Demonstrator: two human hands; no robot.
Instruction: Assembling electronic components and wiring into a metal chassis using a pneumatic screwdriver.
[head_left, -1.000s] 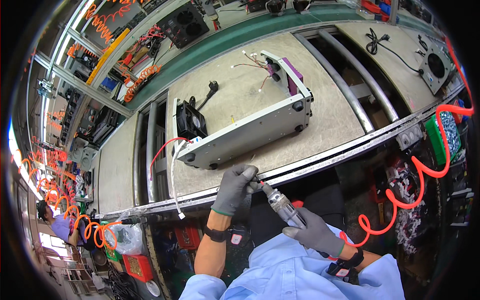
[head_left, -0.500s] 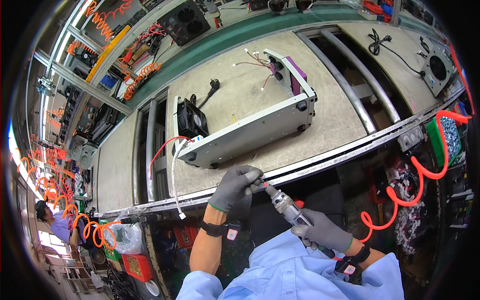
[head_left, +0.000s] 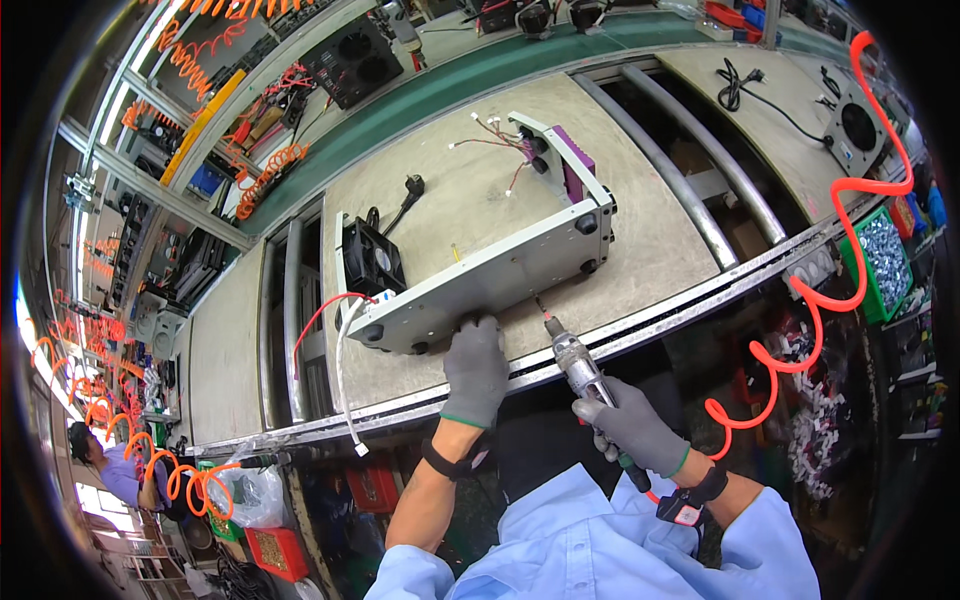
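A pale grey metal chassis (head_left: 480,275) stands on the work board, its long panel toward me. A black fan (head_left: 372,254) is at its left end and a purple part (head_left: 574,178) at its right. My gloved left hand (head_left: 476,372) is against the panel's lower part, its fingers curled and the fingertips hidden. My gloved right hand (head_left: 640,428) is wrapped round a silver air screwdriver (head_left: 580,362). The driver's bit points up at the panel's lower edge, right of my left hand; whether it touches cannot be told.
A red coiled air hose (head_left: 775,372) stretches at the right, by a green bin (head_left: 880,262) of small metal parts. Metal rollers (head_left: 690,165) flank the board. A white cable (head_left: 347,385) hangs over the front edge. A power plug (head_left: 413,186) lies behind the panel. Another person (head_left: 125,465) is far left.
My left hand has left the driver's tip and moved forward to the panel. My right hand has brought the screwdriver up to the panel's lower edge.
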